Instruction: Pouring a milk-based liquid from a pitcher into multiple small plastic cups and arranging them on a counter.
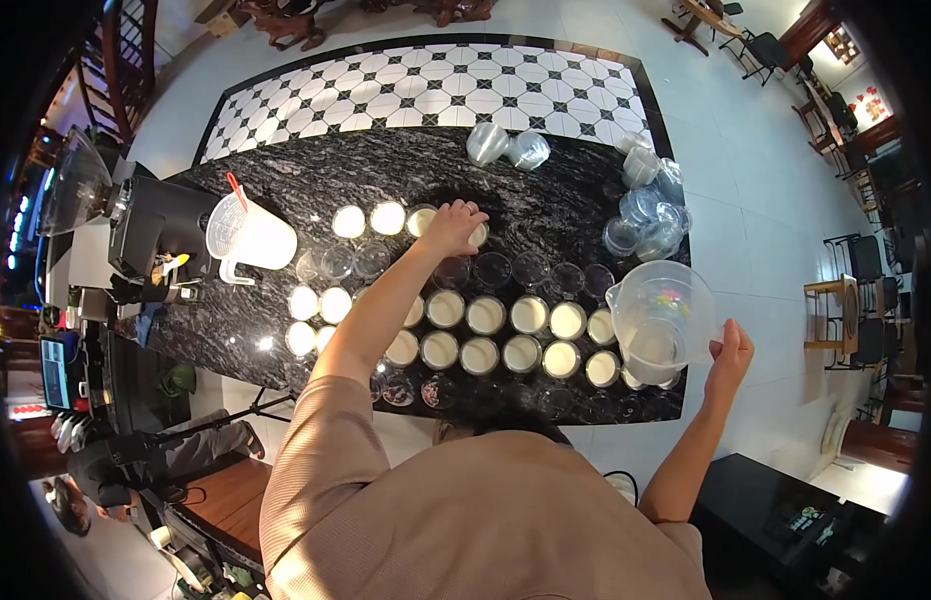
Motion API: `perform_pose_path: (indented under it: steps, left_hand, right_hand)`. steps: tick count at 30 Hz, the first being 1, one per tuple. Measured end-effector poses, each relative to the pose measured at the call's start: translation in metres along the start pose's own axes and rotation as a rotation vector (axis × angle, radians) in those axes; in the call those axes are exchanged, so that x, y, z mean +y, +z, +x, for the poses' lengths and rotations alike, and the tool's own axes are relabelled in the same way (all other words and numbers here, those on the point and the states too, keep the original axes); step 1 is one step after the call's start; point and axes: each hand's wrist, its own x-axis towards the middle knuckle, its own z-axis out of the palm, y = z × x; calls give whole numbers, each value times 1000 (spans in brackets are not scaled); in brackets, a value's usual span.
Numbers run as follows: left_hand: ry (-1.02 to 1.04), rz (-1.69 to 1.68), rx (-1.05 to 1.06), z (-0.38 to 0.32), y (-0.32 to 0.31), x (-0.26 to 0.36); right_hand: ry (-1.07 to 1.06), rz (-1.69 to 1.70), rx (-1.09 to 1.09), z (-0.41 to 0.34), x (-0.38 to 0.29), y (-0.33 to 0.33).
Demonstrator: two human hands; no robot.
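Observation:
My left hand [459, 227] reaches across the counter, its fingers curled over the rim of a clear plastic cup [478, 236] of creamy white filling; the hand partly hides that cup. Left of it, in the same row, stand several filled cups [388, 218]. My right hand [731, 346] grips the handle of a translucent plastic measuring jug [664, 315]. This jug looks nearly empty and covers the right end of two rows of filled cups [485, 315]. My left forearm hides some cups in those rows. Between the rows lie round clear lids [492, 269].
The cups stand on a black veined stone counter [285, 165]. A second jug [255, 232] with white contents and a red-handled utensil is at the left, near a black machine [161, 225]. Stacked clear containers [649, 202] sit at the right edge. Another person [105, 480] is at lower left.

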Motion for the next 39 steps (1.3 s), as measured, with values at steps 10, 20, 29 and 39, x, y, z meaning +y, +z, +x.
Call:
perform_pose_path:
  steps: [10, 20, 29, 39]
  left_hand:
    - [-114, -173, 12, -7, -5, -26]
    - [-174, -264, -98, 4, -3, -52]
    - [-162, -140, -148, 9, -6, -40]
    - [-123, -81, -11, 5, -3, -37]
  right_hand:
    - [-17, -25, -12, 2, -1, 15]
    - [-14, -39, -36, 1, 3, 11]
    - [7, -39, -5, 1, 4, 10]
    - [14, -44, -16, 3, 8, 8]
